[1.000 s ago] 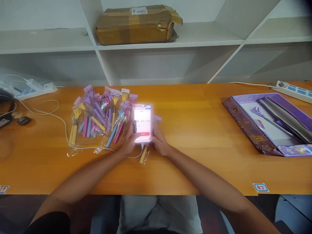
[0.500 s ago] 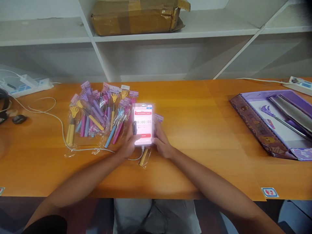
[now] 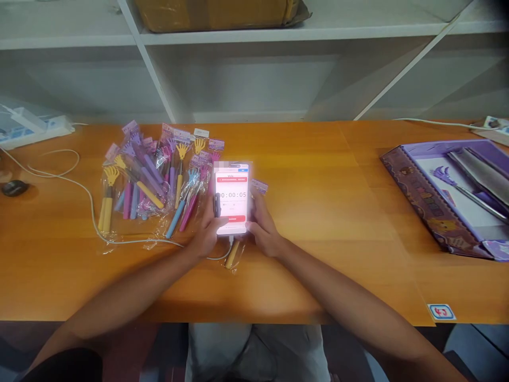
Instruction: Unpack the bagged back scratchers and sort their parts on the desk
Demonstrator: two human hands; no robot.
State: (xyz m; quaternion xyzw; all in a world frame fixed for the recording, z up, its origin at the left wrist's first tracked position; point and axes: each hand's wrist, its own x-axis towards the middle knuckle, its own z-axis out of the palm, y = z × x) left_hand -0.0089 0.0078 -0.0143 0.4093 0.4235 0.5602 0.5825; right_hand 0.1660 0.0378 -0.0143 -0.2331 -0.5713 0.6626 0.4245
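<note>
A smartphone (image 3: 231,204) with a bright screen, showing a timer, is held upright between both hands above the table. My left hand (image 3: 207,229) grips its left side, thumb over the lower screen. On the other side, my right hand (image 3: 263,227) closes around the right edge with its thumb at the lower corner. A white charging cable (image 3: 139,242) runs into the phone's bottom. Beneath the phone lies a wrapped back scratcher, its yellow handle (image 3: 232,254) showing and the rest mostly hidden. To the left is a pile of wrapped back scratchers (image 3: 149,180) in several colours.
On the right stands an open purple box (image 3: 431,207) with a purple back scratcher (image 3: 469,193) inside. A power strip (image 3: 37,131) and a black computer mouse (image 3: 15,188) are at the left. Behind the wooden table (image 3: 318,185), a shelf holds a cardboard box (image 3: 214,15).
The camera view has tilted down slightly, so the shelf sits higher in the picture. Both hands keep their hold on the phone, and its timer reads the same.
</note>
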